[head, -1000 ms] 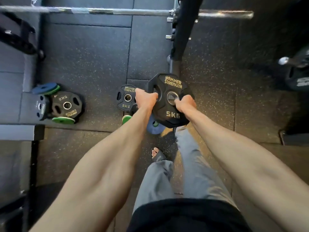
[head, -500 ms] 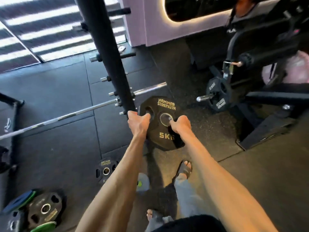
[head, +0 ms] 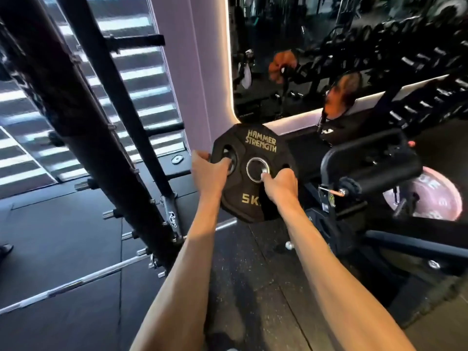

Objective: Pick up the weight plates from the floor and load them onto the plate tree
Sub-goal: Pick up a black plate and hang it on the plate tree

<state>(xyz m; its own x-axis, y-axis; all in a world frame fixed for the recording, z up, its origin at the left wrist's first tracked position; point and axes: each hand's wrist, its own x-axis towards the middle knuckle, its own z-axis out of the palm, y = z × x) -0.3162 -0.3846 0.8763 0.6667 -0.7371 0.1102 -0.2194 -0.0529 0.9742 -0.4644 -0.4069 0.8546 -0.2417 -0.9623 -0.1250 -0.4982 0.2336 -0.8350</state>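
The plate tree, a black slanted frame with short pegs sticking out of its uprights, fills the view left of the weight plate and stands apart from it. The floor of dark rubber mats spreads below the weight plate. A mirror hangs above and to the right of the weight plate, behind it, showing blurred racks of dumbbells. A black machine with a padded roller stands just right of the weight plate, and a pinkish round thing shows further right; what it is I cannot tell. A barbell lies on the floor, below and left of the weight plate, running past the foot of the plate tree.

The weight plate itself is black with gold lettering that reads "HAMMER STRENGTH" and "5K". It is held upright in the air, its face toward the camera, clear of the floor and on no peg.

The left hand grips the weight plate's left edge, its thumb curled into a grip slot while the rest of the hand wraps round the rim. The right hand grips its lower right part, with one fingertip reaching up to the steel ring at the weight plate's centre. Both forearms stretch out from the bottom of the view toward the weight plate.
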